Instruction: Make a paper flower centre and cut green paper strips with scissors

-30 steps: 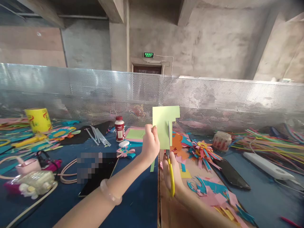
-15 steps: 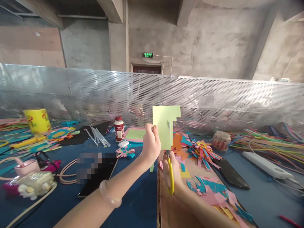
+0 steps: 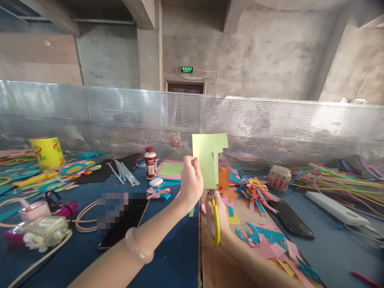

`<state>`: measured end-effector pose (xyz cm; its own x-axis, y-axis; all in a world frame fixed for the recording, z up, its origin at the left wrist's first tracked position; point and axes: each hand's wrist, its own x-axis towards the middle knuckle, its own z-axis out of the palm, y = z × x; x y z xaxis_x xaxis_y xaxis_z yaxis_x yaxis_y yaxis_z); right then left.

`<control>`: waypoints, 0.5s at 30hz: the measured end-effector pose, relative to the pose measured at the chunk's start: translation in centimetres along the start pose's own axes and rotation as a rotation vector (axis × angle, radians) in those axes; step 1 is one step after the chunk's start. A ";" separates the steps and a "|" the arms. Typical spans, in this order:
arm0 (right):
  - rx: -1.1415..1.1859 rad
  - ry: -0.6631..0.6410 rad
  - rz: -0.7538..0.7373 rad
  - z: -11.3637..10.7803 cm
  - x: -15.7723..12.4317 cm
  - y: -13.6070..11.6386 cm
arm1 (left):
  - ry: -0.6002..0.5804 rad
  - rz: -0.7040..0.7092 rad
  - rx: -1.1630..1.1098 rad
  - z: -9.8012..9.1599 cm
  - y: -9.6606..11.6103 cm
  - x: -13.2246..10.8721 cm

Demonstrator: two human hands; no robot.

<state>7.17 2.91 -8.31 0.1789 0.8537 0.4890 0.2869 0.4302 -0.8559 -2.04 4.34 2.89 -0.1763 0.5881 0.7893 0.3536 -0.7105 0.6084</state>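
Note:
My left hand (image 3: 192, 182) pinches the left edge of a pale green sheet of paper (image 3: 205, 150), held upright above the table. The sheet has a stepped notch cut out of its right side. My right hand (image 3: 218, 212) is closed around yellow-handled scissors (image 3: 216, 228), just below the paper. One blade shows in front of the sheet near its right edge, pointing up; the other blade is hidden. Behind the right hand are orange paper pieces (image 3: 223, 180) and a paper flower (image 3: 255, 188) in yellow, pink and blue.
A red-capped bottle (image 3: 150, 163), a white case (image 3: 156, 182) and a dark tablet (image 3: 132, 220) lie left. At right are a black phone (image 3: 295, 219), a power strip (image 3: 337, 209) and paper scraps (image 3: 270, 248). A perforated metal screen (image 3: 120, 112) stands behind.
Almost nothing differs. The paper has shifted very slightly left, while both hands and the scissors stay in nearly the same place.

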 end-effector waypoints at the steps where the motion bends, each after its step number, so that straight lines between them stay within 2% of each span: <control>1: -0.019 -0.003 -0.002 -0.1 0.0 -0.3 | 0.001 -0.004 -0.005 0.0 0.0 0.0; 5: -0.099 -0.031 0.025 -0.4 -0.1 -1.4 | -0.001 -0.025 -0.011 0.0 0.0 0.1; 11: -0.100 -0.030 0.073 -0.3 -0.3 -2.2 | 0.006 -0.039 -0.003 0.0 0.1 0.1; 15: -0.113 -0.026 0.160 0.1 -0.6 -2.9 | 0.090 -0.037 0.028 -0.5 0.0 1.3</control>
<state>6.15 1.23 -6.17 0.2071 0.9166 0.3421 0.3603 0.2536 -0.8977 -2.71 4.87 3.95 -0.2709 0.5759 0.7713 0.3702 -0.6773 0.6358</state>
